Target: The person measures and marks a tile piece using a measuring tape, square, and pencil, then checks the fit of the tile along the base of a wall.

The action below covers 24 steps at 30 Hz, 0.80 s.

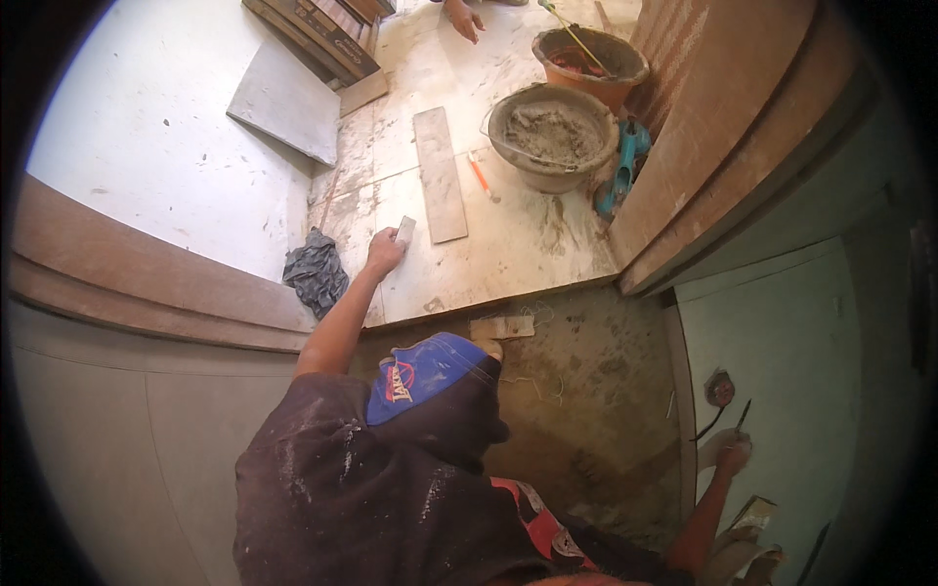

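My left hand (386,252) reaches onto the tiled floor (518,259) with its fingers closed around a small pale grey block (405,230), possibly a cut bit of tile. Just right of it lies a long, narrow tile strip (441,181), then an orange pen-like stick (480,176). Off to the lower right, my right hand (735,453) grips a thin, dark, pointed tool (745,415); its kind is too small to tell. Above that hand is a round reddish-brown object (719,389) with a black cord.
A bucket of grey mortar (554,137) and an orange bucket (606,90) stand far right beside a teal tool (625,168). Crumpled black plastic (316,273) lies by the left door frame. Tile boxes (318,39) and a leaning slab (286,101) are far left. Another person's hand (464,20) shows.
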Each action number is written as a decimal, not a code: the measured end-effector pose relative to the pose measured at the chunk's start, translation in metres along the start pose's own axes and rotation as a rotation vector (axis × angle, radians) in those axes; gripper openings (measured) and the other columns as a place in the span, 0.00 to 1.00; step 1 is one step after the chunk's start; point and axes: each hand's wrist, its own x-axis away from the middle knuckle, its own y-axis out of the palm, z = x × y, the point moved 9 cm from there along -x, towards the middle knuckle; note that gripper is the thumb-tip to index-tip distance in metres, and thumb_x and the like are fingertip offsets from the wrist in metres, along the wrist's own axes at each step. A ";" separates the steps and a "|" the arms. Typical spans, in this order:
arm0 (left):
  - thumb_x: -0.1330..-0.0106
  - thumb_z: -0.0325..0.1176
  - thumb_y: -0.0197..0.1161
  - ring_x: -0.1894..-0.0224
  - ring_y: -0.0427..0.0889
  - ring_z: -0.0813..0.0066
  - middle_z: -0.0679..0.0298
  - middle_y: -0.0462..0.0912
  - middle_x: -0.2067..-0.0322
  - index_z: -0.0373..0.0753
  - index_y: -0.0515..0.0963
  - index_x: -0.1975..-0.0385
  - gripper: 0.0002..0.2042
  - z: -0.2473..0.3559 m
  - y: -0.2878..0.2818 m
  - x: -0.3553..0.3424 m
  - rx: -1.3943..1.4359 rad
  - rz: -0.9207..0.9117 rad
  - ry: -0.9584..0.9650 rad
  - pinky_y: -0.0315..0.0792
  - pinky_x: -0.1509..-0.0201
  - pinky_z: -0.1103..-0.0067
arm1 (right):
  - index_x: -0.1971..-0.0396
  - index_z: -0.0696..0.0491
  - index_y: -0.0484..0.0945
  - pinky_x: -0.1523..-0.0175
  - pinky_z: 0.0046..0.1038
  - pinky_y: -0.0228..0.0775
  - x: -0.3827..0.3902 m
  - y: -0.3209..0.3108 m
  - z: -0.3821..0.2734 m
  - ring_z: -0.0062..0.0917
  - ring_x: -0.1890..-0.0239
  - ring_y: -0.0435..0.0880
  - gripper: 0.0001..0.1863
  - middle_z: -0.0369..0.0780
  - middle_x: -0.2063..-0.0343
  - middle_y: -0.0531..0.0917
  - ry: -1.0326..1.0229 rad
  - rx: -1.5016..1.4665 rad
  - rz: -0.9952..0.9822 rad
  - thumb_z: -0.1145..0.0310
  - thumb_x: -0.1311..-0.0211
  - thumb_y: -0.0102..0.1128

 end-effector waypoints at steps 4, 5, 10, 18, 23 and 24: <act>0.42 0.40 0.65 0.54 0.83 0.55 0.45 0.84 0.58 0.33 0.80 0.54 0.20 -0.003 -0.012 -0.012 -0.311 -0.003 -0.059 0.74 0.47 0.65 | 0.57 0.58 0.79 0.52 0.41 0.74 0.003 -0.007 -0.001 0.44 0.57 0.82 0.13 0.47 0.59 0.83 0.043 0.034 -0.031 0.66 0.32 0.52; 0.41 0.42 0.64 0.49 0.79 0.54 0.46 0.81 0.54 0.33 0.79 0.52 0.22 0.012 -0.013 -0.013 -0.367 0.071 -0.035 0.72 0.45 0.63 | 0.58 0.58 0.79 0.52 0.41 0.75 0.004 -0.014 0.007 0.44 0.58 0.83 0.11 0.48 0.61 0.83 0.045 0.044 -0.014 0.68 0.34 0.52; 0.40 0.54 0.63 0.35 0.61 0.50 0.47 0.67 0.39 0.33 0.71 0.44 0.32 0.053 -0.013 -0.038 -0.416 0.247 0.019 0.64 0.36 0.58 | 0.63 0.59 0.79 0.56 0.41 0.75 0.012 -0.040 -0.015 0.44 0.63 0.84 0.10 0.49 0.66 0.83 0.082 -0.080 0.067 0.67 0.37 0.57; 0.48 0.60 0.69 0.35 0.63 0.56 0.50 0.64 0.37 0.26 0.56 0.34 0.51 0.119 0.055 -0.066 -0.458 0.084 -0.279 0.65 0.36 0.63 | 0.64 0.61 0.79 0.58 0.37 0.74 0.018 -0.089 -0.042 0.39 0.67 0.82 0.13 0.47 0.70 0.83 -0.065 -0.163 0.257 0.66 0.40 0.61; 0.54 0.55 0.71 0.35 0.64 0.56 0.48 0.63 0.37 0.27 0.56 0.34 0.52 0.114 0.061 -0.079 -0.342 0.083 -0.433 0.68 0.38 0.64 | 0.66 0.62 0.77 0.60 0.33 0.73 0.023 -0.114 -0.056 0.33 0.70 0.80 0.11 0.45 0.73 0.80 -0.106 -0.259 0.308 0.67 0.40 0.60; 0.55 0.54 0.71 0.35 0.64 0.56 0.47 0.62 0.37 0.27 0.57 0.34 0.51 0.112 0.058 -0.076 -0.314 0.077 -0.475 0.69 0.38 0.64 | 0.66 0.61 0.77 0.60 0.32 0.73 0.025 -0.117 -0.063 0.32 0.70 0.79 0.11 0.45 0.73 0.80 -0.086 -0.267 0.301 0.68 0.40 0.60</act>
